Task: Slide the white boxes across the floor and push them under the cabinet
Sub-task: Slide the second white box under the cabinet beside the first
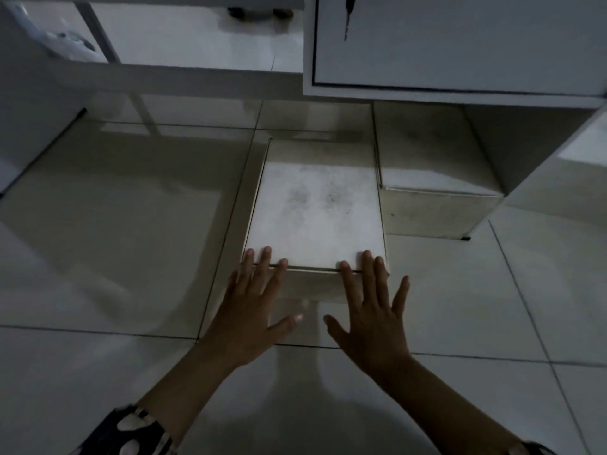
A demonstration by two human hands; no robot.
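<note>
Both hands lay flat with fingers spread against the near end of a white box (315,205) on the tiled floor (115,224), gripping nothing. The left hand (253,307) pressed its near-left corner, the right hand (371,310) its near-right corner. The box's far end sat just short of the white cabinet (460,44). A second white box (430,178) lay beside it, partly under the cabinet.

Far end of second white box (437,165) hidden beneath cabinet (460,44) at one o'clock. Near face of first white box (315,205) partly covered by both spread hands. Cabinet cropped at twelve and three o'clock edges. Blurred object (62,41) at eleven o'clock, unidentifiable.
</note>
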